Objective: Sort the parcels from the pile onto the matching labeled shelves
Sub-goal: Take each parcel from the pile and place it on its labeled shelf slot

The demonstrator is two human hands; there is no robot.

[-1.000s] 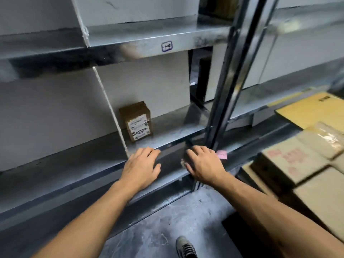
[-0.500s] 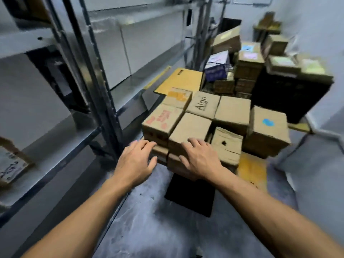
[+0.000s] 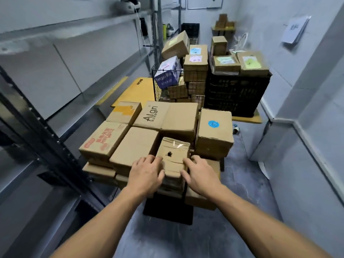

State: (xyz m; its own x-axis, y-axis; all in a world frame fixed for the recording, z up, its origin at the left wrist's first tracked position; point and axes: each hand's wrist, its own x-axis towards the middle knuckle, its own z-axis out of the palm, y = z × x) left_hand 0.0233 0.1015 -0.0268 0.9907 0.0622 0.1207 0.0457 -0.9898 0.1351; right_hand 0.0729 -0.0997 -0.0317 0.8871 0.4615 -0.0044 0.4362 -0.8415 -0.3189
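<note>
The small taped parcel (image 3: 173,157), a dark hole in its top, sits at the pile's near edge. The left hand (image 3: 146,174) and right hand (image 3: 200,174) touch its two sides, fingers loosely spread. Behind it, one carton (image 3: 151,114) reads "Algn"; another box (image 3: 214,135) bears a round blue sticker.

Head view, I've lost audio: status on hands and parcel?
Left hand, right hand open, flanking small taped brown cardboard parcel. Parcel on pile, not lifted. Plain cardboard box tight alongside.
</note>
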